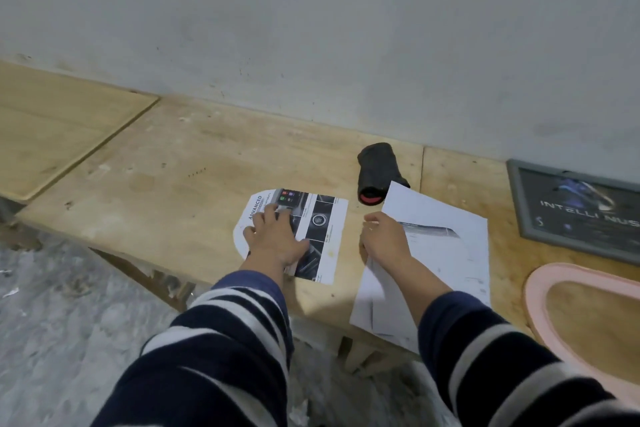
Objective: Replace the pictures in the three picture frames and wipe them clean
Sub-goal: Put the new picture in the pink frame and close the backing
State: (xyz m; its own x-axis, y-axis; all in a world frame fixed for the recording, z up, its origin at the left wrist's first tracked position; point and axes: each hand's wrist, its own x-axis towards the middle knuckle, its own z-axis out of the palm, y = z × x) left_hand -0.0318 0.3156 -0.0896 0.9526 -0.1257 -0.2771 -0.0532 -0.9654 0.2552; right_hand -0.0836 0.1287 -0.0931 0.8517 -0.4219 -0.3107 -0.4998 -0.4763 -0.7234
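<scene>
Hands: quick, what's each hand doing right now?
Left hand: open, fingers flat on the printed picture.
Right hand: gripping the white paper sheets.

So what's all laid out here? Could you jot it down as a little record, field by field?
surface: wooden bench against a grey wall
left hand: flat on a printed sheet with dark photos
right hand: grips the near edge of the white papers
cloth: dark rolled cloth behind the papers
frames in view: grey frame at far right; pink oval frame, nothing in it
frame being wiped: none yet
</scene>
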